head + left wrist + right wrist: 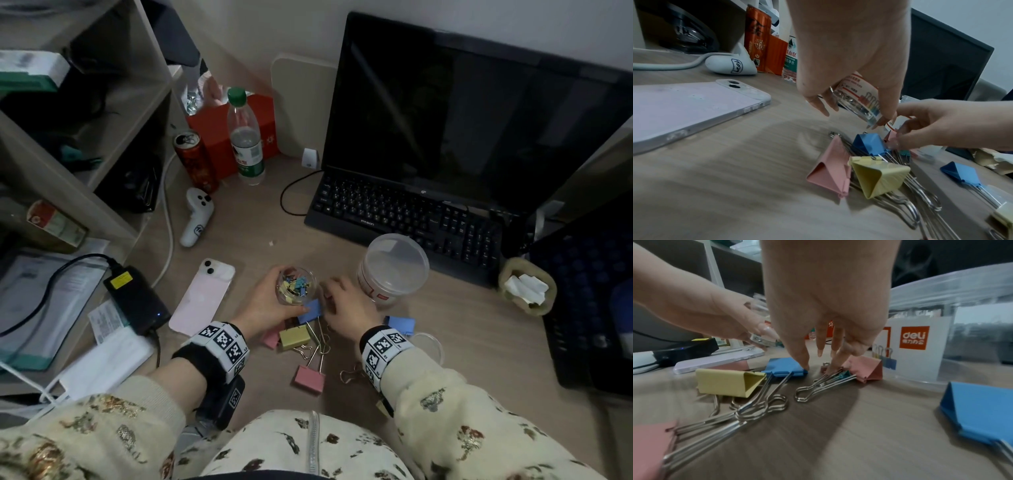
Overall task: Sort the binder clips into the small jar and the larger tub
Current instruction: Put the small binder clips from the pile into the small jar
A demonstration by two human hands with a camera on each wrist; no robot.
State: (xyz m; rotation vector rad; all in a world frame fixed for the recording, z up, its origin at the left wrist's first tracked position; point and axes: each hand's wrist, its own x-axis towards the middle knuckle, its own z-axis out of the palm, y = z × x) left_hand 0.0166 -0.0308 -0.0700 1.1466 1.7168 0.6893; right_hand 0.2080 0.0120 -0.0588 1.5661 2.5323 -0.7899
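Note:
My left hand (289, 293) grips the small clear jar (297, 284), lifted and tilted off the desk, with several small coloured clips inside; the jar (860, 101) also shows under the palm. My right hand (819, 368) reaches down with fairly straight fingers. Its thumb touches a large blue clip (786, 368), and a fingertip (833, 368) lands by a small pink clip (824, 365) and a small green clip (843, 374). Large yellow (294, 337), pink (310, 378) and blue (400, 325) clips lie around. The larger clear tub (394, 270) stands open just right of the hands.
A pink phone (203, 298) lies left of the hands, with a black charger (137, 298) and papers beyond. A keyboard (404, 219) and monitor stand behind the tub. A white controller (197, 216), a can and a water bottle (245, 137) are at the back left. A clear lid (428, 346) lies at the right wrist.

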